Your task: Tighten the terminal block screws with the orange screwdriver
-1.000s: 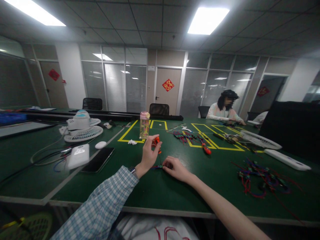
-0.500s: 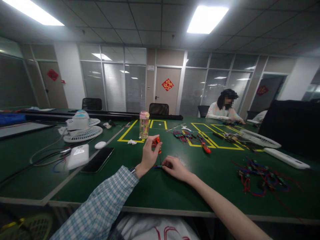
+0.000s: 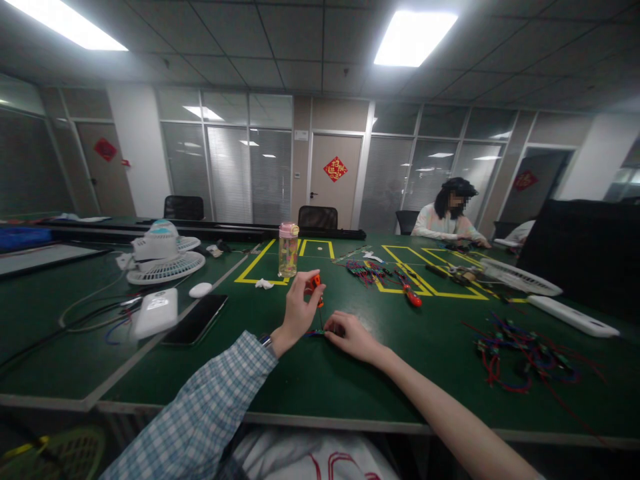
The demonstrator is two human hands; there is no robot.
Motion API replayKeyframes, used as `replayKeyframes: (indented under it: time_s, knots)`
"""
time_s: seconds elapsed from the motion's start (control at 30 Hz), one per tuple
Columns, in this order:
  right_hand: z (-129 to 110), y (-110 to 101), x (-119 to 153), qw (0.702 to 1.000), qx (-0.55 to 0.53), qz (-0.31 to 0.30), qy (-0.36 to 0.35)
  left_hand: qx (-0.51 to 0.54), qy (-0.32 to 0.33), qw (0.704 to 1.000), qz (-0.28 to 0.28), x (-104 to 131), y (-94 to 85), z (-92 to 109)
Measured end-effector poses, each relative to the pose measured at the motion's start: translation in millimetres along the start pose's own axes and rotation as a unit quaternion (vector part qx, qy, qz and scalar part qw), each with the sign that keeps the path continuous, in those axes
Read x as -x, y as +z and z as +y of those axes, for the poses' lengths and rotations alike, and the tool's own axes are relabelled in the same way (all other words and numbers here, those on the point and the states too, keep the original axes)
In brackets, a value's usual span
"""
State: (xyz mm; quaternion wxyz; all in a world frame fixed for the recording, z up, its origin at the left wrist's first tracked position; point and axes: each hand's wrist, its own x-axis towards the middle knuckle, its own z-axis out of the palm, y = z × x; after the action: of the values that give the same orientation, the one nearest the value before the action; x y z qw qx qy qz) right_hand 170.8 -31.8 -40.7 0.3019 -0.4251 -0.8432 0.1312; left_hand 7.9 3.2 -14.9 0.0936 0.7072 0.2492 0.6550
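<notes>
My left hand [image 3: 300, 308] is closed around the orange handle of a small screwdriver [image 3: 317, 283], held upright with its thin shaft pointing down. The tip meets a small green terminal block [image 3: 317, 333] with wires, lying on the green table. My right hand [image 3: 350, 337] rests on the table with its fingers curled, thumb and fingertips pinching the right end of that terminal block. The fingers partly cover it, so its full shape is hidden.
Bundles of wired parts lie at right [image 3: 525, 357] and beyond my hands [image 3: 367, 272]. A red-handled screwdriver [image 3: 412, 296] is near the latter. A water bottle [image 3: 288, 250] stands ahead; a phone [image 3: 196, 321], power bank [image 3: 157, 313] and white fan [image 3: 163, 257] are left. Across sits a person [image 3: 447, 217].
Almost nothing differs. My left hand and the screwdriver have turned very slightly; my right hand stays on the terminal block.
</notes>
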Motion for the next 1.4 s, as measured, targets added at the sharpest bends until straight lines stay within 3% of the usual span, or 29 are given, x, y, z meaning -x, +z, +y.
replayKeyframes:
  time_s: [0.33, 0.6, 0.83, 1.1, 1.27, 1.4]
  knots:
    - [3, 1, 0, 1.0, -0.005, 0.0, -0.003, 0.112, -0.083, 0.987, -0.084, -8, 1.7, 8]
    - [2, 1, 0, 1.0, 0.001, 0.0, -0.004, -0.045, 0.017, 0.999, -0.022, -12, -4.6, 11]
    - [5, 2, -1, 1.0, -0.003, 0.0, -0.015, 0.043, -0.028, 0.997, -0.06, -6, -1.1, 9]
    - [9, 5, -1, 1.0, -0.026, 0.018, 0.003, -0.03, 0.014, 0.999, -0.034, -7, -4.0, 11]
    - [13, 3, 1, 0.994, -0.103, -0.029, 0.022, 0.003, -0.004, 0.999, -0.043, -3, -2.7, 11]
    - [16, 4, 2, 0.989, -0.14, -0.041, 0.03, -0.008, 0.017, 0.999, -0.049, -4, -5.3, 17]
